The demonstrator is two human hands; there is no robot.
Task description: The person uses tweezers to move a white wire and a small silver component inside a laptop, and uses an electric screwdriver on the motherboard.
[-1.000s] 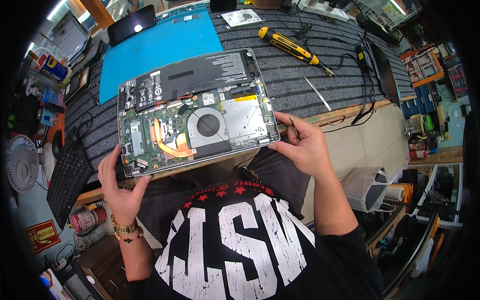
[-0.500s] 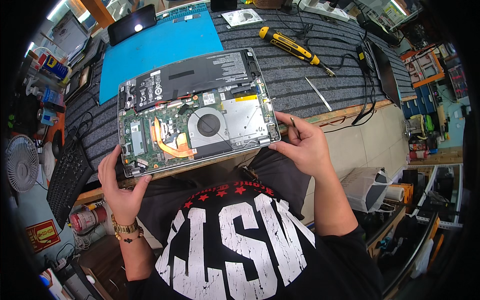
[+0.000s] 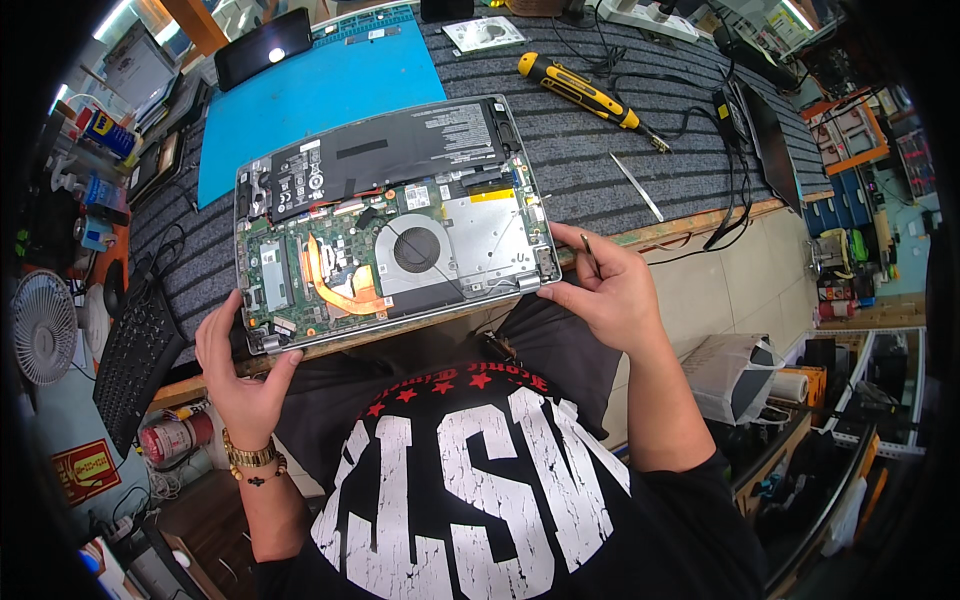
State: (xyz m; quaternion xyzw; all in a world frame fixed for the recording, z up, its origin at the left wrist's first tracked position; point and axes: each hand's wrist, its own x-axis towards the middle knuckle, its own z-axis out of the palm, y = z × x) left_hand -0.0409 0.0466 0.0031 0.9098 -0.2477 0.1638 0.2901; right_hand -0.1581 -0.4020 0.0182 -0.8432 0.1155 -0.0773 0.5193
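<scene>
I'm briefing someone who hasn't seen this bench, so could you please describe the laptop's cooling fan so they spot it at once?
Find the opened laptop held by the left hand and right hand. Below its long black battery, near the middle, sits the fan. It is a large dark circle in silver, unlike the curved copper pipe on its left or flat silver plate on its right.

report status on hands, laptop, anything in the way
Left hand on laptop, near left corner. Right hand on near right corner, slim tool held too. Laptop's fan exposed. Driver apart, to the right.
</scene>
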